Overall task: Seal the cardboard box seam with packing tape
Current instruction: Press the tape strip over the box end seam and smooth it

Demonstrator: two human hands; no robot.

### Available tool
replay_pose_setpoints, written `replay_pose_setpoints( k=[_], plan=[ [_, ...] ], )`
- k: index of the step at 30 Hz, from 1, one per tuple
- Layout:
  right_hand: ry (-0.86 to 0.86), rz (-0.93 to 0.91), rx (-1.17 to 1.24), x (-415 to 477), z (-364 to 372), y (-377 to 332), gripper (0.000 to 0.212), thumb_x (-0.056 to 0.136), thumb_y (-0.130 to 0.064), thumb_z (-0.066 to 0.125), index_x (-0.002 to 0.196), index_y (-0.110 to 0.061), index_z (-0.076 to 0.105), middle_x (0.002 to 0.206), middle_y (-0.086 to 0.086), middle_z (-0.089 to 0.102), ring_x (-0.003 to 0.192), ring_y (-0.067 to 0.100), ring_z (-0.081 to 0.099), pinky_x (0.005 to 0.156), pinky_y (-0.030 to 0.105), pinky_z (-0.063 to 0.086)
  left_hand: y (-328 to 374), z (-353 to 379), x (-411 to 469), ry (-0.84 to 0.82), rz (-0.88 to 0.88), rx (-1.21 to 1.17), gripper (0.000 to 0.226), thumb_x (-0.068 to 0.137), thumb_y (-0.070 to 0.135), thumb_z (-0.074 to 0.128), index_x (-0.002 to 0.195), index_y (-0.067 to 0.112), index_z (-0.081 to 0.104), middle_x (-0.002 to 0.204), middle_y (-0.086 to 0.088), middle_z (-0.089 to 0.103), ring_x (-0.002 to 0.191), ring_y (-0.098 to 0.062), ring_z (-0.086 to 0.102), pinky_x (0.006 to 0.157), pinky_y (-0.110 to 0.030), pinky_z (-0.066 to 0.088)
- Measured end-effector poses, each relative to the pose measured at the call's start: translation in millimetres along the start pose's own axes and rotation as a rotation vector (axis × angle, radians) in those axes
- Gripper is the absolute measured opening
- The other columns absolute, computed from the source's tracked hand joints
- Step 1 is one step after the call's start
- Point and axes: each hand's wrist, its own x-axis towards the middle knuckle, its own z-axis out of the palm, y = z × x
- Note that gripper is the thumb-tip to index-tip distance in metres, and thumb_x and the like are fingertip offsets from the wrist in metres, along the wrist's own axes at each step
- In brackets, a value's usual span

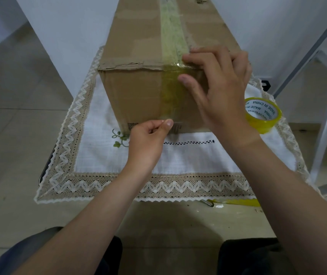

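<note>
Nearest: a yellow tape scrap lies on the floor at the cloth edge, w/ a small metal item beside it, poss. a cutter; too small to confirm.

L hand is low at the box front face, thumb and forefinger pinched on the tape end near the bottom edge, other fingers curled in.

R hand is spread, not gripping anything. Fingers lie over the top front edge, thumb presses the tape strip flat on the front face.

Box sits on the cloth, flaps closed. Strip runs along the top seam and down over the edge onto the front. Contents not visible.

Roll rests on the cloth, right of box, behind the R wrist, apart from the strip.

Risks:
- Wrinkles or air pockets on the front face if the end is pulled off-line; top run already looks rippled.
- Torn card at the top front edge gives poor adhesion, tape may lift there.
- End could stick to L fingers and peel back on release.
- R wrist could knock the roll.
</note>
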Motion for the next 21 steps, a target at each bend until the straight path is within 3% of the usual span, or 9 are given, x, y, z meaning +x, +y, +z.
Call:
replay_pose_setpoints(
  k=[4,10,16,21],
  plan=[
    [-0.004,0.017,-0.045,-1,3,-3,0.044,0.097,-0.061,0.058,0.126,-0.029,0.068,0.132,-0.007,0.062,0.116,0.017,0.036,0.104,0.047,0.036,0,-1,-1,-0.006,-0.002,0.005,0.01,0.095,0.031,0.07,0.095,0.022,0.075,0.045,0.023,0.054,0.045,0.007,0.049,0.06,-0.018,0.038],
    [-0.067,-0.057,-0.158,-13,5,0,0.073,0.086,-0.074,0.064,0.139,-0.025,0.061,0.141,0.007,0.057,0.128,0.034,0.046,0.113,0.051,0.033,2,-1,-2,-0.009,-0.001,0.001,0.014,0.096,0.029,0.069,0.101,0.018,0.076,0.044,0.022,0.053,0.044,0.008,0.049,0.06,-0.018,0.037],
    [-0.002,0.045,-0.133,-5,4,-15,0.057,0.093,-0.072,0.056,0.127,-0.027,0.065,0.133,0.002,0.059,0.121,0.032,0.05,0.108,0.044,0.033,3,0,-2,-0.003,-0.013,0.009,0.013,0.096,0.031,0.069,0.097,0.02,0.076,0.045,0.022,0.054,0.045,0.007,0.049,0.06,-0.021,0.038],
    [-0.067,0.016,-0.201,-7,5,-15,0.071,0.083,-0.076,0.062,0.133,-0.025,0.06,0.137,0.006,0.056,0.125,0.036,0.049,0.111,0.051,0.034,4,-1,-4,-0.004,-0.008,0.01,0.013,0.096,0.03,0.069,0.097,0.02,0.076,0.045,0.023,0.056,0.045,0.008,0.049,0.059,-0.02,0.037]
  ],
)
